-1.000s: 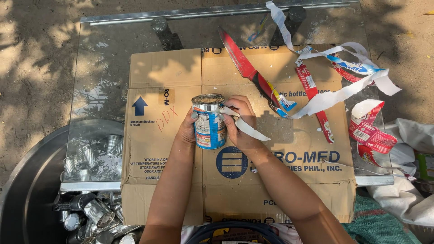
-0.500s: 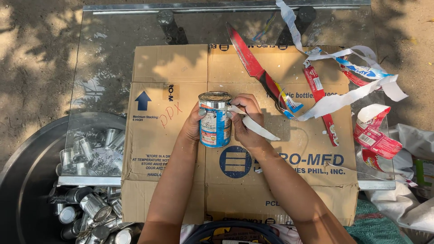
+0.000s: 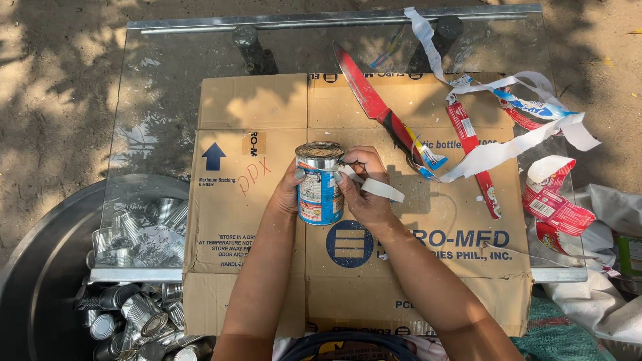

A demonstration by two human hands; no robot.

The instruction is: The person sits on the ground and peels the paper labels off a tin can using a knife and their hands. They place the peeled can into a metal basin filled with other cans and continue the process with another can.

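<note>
A tin can with a blue paper label stands upright over a flattened cardboard sheet on a glass table. My left hand wraps the can's left side. My right hand presses against its right side and pinches a white strip of peeled label that trails off to the right. A red-bladed knife lies on the cardboard just beyond my right hand, blade pointing away.
Torn label strips are piled on the cardboard's right part and over the table edge. A dark round basin at lower left holds several bare silver cans. White bags lie at the right. Dirt ground surrounds the table.
The can and both hands stay in nearly the same spot on the cardboard. The strip of label in my right hand hangs a little further off the can.
</note>
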